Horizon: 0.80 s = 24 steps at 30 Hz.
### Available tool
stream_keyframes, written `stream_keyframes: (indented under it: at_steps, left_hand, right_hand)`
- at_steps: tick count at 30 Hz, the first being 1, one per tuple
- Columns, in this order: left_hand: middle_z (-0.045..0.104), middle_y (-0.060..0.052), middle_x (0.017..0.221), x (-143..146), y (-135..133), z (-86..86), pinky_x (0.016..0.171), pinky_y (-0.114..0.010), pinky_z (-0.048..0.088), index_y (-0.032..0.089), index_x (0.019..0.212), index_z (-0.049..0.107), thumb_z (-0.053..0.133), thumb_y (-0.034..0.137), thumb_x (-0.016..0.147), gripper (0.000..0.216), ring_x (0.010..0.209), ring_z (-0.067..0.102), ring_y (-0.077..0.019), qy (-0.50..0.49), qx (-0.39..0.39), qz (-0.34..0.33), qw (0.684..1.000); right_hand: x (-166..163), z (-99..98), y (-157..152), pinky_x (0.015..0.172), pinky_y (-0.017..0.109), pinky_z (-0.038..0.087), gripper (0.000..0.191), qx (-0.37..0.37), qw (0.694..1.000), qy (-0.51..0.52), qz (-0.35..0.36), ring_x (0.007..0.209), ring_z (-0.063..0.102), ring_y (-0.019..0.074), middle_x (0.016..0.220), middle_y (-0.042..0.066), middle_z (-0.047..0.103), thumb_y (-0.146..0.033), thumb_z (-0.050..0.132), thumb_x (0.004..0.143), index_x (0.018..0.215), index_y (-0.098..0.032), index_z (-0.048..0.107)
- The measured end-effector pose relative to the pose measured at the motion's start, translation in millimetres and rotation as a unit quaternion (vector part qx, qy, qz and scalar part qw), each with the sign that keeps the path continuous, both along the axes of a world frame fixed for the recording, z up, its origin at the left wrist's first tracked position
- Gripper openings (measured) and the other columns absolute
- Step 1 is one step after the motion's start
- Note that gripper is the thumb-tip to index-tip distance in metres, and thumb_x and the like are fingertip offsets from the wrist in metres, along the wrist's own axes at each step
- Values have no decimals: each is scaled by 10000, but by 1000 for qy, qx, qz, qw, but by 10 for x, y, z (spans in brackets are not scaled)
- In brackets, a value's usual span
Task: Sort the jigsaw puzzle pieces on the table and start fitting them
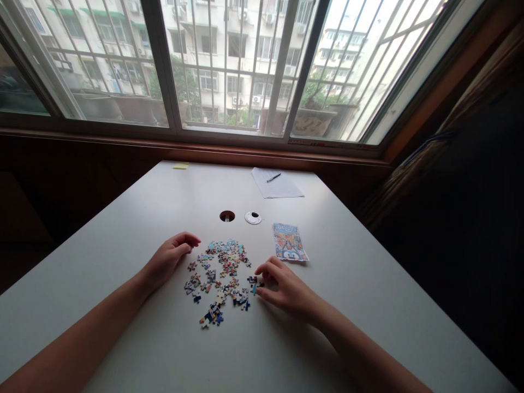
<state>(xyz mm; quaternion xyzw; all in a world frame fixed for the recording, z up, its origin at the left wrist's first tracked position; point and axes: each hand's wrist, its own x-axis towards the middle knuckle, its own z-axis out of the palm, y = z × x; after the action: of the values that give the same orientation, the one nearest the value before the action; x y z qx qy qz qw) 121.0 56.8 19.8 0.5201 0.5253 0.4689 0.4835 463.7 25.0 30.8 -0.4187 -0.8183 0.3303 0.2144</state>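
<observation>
Loose jigsaw puzzle pieces (229,256) in many colours lie scattered over the white table between my hands. To the left of them rests my left hand (170,257), its fingers loosely bent and holding nothing I can see. My right hand (282,286) is at the right side of the pieces, thumb and fingers apart. Between them lie a few dark and blue puzzle pieces (252,280), close to the fingertips; whether they touch is unclear. A small colourful picture sheet (290,242) lies beyond my right hand.
Farther back on the white table (123,218) are a round cable hole (227,216), its loose cover (252,218), paper sheets (274,188) with a pen (273,178), and a yellow note (180,165). A barred window (233,71) stands behind, and a dark curtain (458,164) hangs at right.
</observation>
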Motion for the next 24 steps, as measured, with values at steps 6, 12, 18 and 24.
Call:
stream_keyframes:
  at_steps: [6,12,18,24]
  left_hand:
    - [684,-58,959,12,9,3,824,-320,439,187,922,726,629,244,703,246,929,575,-229,-5,0,3,1000]
    - [688,-58,989,-11,11,-27,823,-313,436,190,944,722,627,248,732,239,929,574,-223,3,2,-6,1000]
    - [687,-70,994,-8,9,-14,837,-332,446,189,936,725,637,267,722,244,956,582,-250,10,-3,-4,1000]
    - [694,-76,1005,2,3,13,852,-343,452,194,942,727,641,288,727,250,970,588,-258,22,-2,-9,1000]
  right_hand:
    - [105,86,13,881,322,513,406,-28,999,-33,26,960,574,186,1112,44,540,-243,775,776,1158,-255,636]
    - [291,113,115,863,313,527,347,-68,994,-40,71,936,591,175,1090,36,554,-262,765,814,1147,-267,665]
    - [254,29,137,807,299,537,194,-47,997,-21,63,895,603,173,1022,36,568,-274,746,849,1041,-264,723]
    - [181,38,104,794,299,530,127,-17,998,-14,61,896,606,183,987,38,589,-252,748,853,980,-258,748]
